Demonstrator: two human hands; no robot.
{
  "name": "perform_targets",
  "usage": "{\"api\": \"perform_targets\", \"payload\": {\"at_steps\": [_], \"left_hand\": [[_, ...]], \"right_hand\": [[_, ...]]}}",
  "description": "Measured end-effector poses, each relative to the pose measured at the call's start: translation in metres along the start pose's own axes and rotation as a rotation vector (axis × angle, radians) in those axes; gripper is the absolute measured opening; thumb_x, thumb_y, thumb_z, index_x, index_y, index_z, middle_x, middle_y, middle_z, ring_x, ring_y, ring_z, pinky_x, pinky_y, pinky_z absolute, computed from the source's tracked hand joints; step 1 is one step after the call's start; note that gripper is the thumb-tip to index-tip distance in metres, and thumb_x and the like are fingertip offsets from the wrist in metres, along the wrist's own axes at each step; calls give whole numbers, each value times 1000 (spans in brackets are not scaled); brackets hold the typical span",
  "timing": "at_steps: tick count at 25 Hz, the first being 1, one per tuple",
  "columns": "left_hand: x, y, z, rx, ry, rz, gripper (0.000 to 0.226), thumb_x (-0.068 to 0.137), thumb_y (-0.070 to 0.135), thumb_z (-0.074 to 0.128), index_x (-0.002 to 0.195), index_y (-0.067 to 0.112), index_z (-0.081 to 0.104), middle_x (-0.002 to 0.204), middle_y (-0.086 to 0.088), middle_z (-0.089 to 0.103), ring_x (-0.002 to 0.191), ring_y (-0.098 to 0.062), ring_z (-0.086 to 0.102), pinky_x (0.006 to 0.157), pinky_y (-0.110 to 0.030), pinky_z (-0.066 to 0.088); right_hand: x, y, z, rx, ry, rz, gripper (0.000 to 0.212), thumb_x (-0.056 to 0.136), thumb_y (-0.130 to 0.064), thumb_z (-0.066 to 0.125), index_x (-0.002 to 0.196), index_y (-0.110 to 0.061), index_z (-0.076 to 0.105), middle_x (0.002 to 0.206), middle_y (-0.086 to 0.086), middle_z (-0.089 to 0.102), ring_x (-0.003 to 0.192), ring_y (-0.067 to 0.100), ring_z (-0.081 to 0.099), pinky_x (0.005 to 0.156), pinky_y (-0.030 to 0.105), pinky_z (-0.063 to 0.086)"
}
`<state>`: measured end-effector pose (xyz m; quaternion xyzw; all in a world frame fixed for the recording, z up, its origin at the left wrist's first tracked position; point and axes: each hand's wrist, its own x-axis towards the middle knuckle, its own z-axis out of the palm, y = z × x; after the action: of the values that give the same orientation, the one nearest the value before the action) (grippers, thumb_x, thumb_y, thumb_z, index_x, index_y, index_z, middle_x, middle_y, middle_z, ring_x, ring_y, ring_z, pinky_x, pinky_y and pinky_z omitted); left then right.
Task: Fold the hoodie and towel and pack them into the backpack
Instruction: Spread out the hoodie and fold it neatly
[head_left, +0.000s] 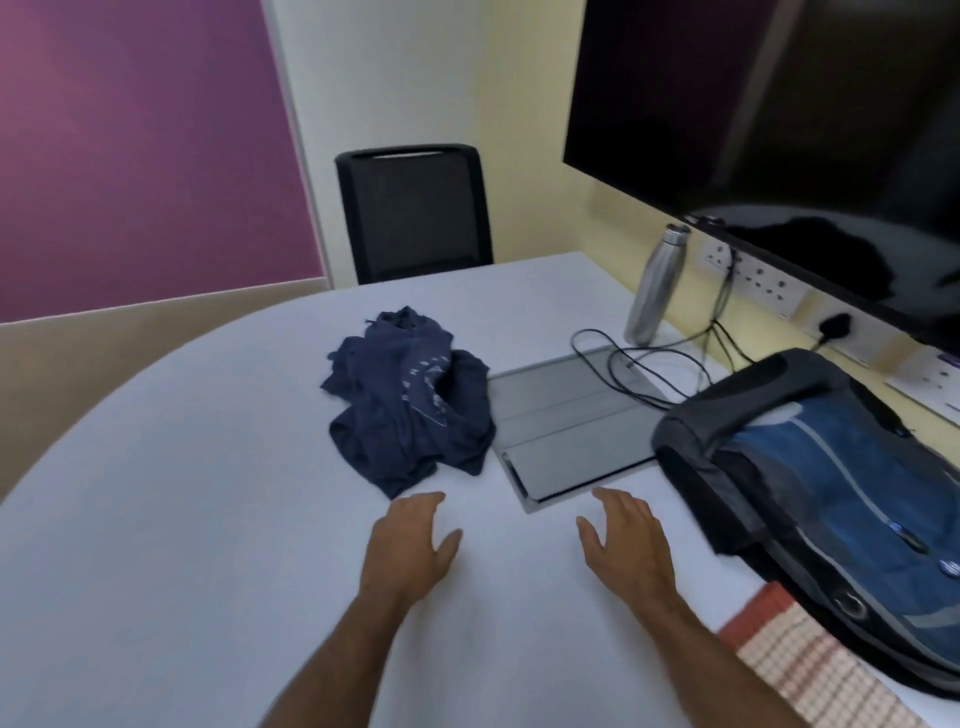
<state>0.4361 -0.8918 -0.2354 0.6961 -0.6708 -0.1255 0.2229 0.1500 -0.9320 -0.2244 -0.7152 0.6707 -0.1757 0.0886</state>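
Note:
A dark blue hoodie (410, 400) lies crumpled in a heap near the middle of the white table (171, 519). A blue and black backpack (831, 483) lies on its side at the right. A checked towel with an orange edge (810, 670) lies at the lower right, partly under the backpack. My left hand (410, 545) stretches out flat just in front of the hoodie and holds nothing. My right hand (628, 540) is stretched out beside it, fingers straight, a little left of the backpack.
A grey flap panel (566, 421) is set in the table between hoodie and backpack, with black cables (644, 364) across it. A steel bottle (654, 286) stands by the wall sockets. A black chair (415, 208) is at the far edge, a dark screen (779, 130) on the right wall.

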Motion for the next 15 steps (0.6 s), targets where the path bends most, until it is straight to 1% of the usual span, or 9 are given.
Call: {"api": "perform_targets", "payload": {"at_steps": [2,4,7,9,12,14,15], "left_hand": [[7,-39,-29,-7,33,-141,54,89,50,63,134,19,58,130,1,63,120,-23,55,97,-37,46],[16,-70,-50,-41,71,-254,51,90,50,62,132,23,57,130,5,62,121,-19,52,97,-36,46],[44,-102,-64,-135,101,-381,47,90,54,61,127,25,58,122,8,64,113,-15,56,92,-36,49],[71,-112,-66,-212,131,-427,45,89,54,63,123,25,59,117,9,65,109,-14,58,88,-33,50],[123,-110,-66,-348,179,-464,38,87,50,67,115,24,62,106,13,65,98,-10,61,79,-27,48],[158,-106,-60,-460,170,-515,39,83,54,70,108,26,61,100,14,65,94,-9,63,79,-27,49],[174,-106,-54,-479,147,-539,43,81,59,70,107,27,60,99,13,65,94,-10,63,81,-28,50]], "right_hand": [[25,-37,8,57,-32,-15,43,89,-31,66,127,-13,60,124,4,65,116,26,55,93,40,49],[51,-70,17,115,-67,-28,43,89,-31,65,128,-14,59,125,4,64,117,26,54,94,39,48],[94,-112,35,208,-106,-71,43,88,-34,67,126,-16,59,123,2,64,115,24,55,93,36,48],[125,-134,45,287,-155,-76,53,84,-40,71,130,-17,57,125,-1,63,116,18,57,95,32,48],[168,-154,65,376,-228,-84,71,74,-51,77,134,-20,54,126,-7,62,116,12,58,98,32,49],[186,-160,76,378,-264,-127,75,68,-54,78,132,-23,56,122,-11,63,113,9,59,98,30,49],[192,-160,83,364,-286,-160,71,67,-54,78,129,-25,58,117,-14,64,109,6,60,95,27,50]]}}
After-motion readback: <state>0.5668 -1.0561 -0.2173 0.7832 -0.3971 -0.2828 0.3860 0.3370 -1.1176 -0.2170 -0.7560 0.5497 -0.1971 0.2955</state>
